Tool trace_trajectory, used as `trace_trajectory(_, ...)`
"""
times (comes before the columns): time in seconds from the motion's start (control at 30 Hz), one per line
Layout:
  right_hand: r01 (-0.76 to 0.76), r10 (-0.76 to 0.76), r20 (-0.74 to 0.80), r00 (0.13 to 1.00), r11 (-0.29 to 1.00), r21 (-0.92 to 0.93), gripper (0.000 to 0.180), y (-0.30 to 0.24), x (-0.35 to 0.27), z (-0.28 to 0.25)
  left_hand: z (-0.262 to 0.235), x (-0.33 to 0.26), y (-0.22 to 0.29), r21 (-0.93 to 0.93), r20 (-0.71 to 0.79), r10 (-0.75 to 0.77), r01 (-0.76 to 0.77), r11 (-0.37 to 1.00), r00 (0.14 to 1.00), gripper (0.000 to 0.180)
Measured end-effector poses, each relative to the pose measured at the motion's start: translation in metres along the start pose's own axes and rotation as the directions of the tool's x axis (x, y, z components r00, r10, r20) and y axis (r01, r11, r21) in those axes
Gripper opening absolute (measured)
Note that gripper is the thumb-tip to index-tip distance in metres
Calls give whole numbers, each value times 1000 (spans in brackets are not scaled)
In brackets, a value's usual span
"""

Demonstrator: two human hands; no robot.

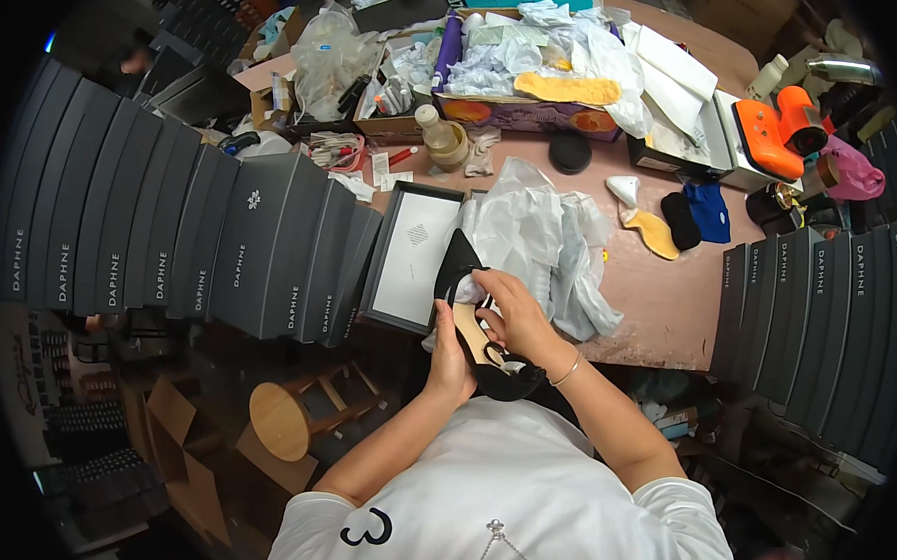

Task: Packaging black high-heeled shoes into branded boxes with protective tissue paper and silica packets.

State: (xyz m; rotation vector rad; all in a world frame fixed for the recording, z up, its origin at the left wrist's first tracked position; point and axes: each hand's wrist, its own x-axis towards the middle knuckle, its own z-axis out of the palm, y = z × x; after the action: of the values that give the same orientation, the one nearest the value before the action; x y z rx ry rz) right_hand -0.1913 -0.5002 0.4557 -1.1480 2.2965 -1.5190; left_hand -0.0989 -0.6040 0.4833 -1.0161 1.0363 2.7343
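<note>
A black pointed-toe shoe (457,256) with a beige insole is held over the table's near edge, its toe pointing away from me. My left hand (451,365) grips its left side, thumb along the rim. Over the opening, my right hand (515,313) has its fingers bent at the strap and the right side. Something white shows inside the toe by those fingertips; I cannot tell whether they touch it. The heel end is partly covered by my right wrist. Just beyond lies a grey shoebox (369,302) with a white inside, beside crumpled white tissue paper (516,218).
Stacked grey shoeboxes stand left (270,242) and right (802,325). Behind are a carton of crumpled paper (536,116), a bottle with yellowish contents (437,131) and an orange device (765,139). A round black tin (570,152) sits mid-table. A wooden stool (280,423) is lower left.
</note>
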Motion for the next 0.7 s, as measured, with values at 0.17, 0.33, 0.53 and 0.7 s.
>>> trace_trajectory(0.17, -76, 54, 105, 993, 973, 217, 56, -10, -7, -7, 0, -3, -29, 162, -174, 253, -226, 961, 952, 70)
trace_trajectory(0.33, -173, 147, 109, 983, 942, 289, 38, -25, -13, -11, -13, -16, -29, 83, -60, 125, -119, 989, 990, 71)
trace_trajectory(0.53, -42, 39, 64, 997, 998, 46, 55, -20, -10, 0, -19, -8, -37, 76, -129, 138, -129, 989, 982, 73)
trace_trajectory(0.7, -155, 127, 149, 981, 969, 193, 63, -21, 12, 12, -33, 1, -18, 109, -152, 188, -173, 979, 970, 74)
